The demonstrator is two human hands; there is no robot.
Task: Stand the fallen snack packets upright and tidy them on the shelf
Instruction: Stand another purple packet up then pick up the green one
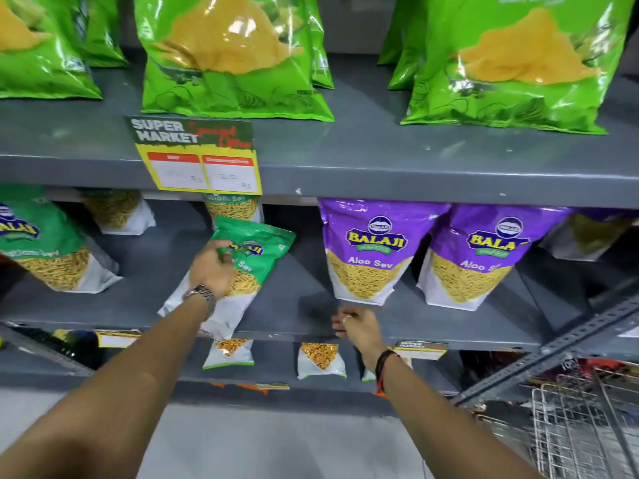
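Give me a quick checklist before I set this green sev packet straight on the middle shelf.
1. Left hand has a grip on the green sev packet: ok, fingers lie on its upper front.
2. Packet upright: not ok, it leans, top to the right, bottom left corner overhanging the shelf edge.
3. Free space to stand it: ok, bare shelf lies between it and the purple Aloo Sev packet.
4. Right hand free to help: ok, it is empty at the shelf edge.
5. Purple packets upright: ok.
6. Packets behind the green one steady: cannot tell, mostly hidden.
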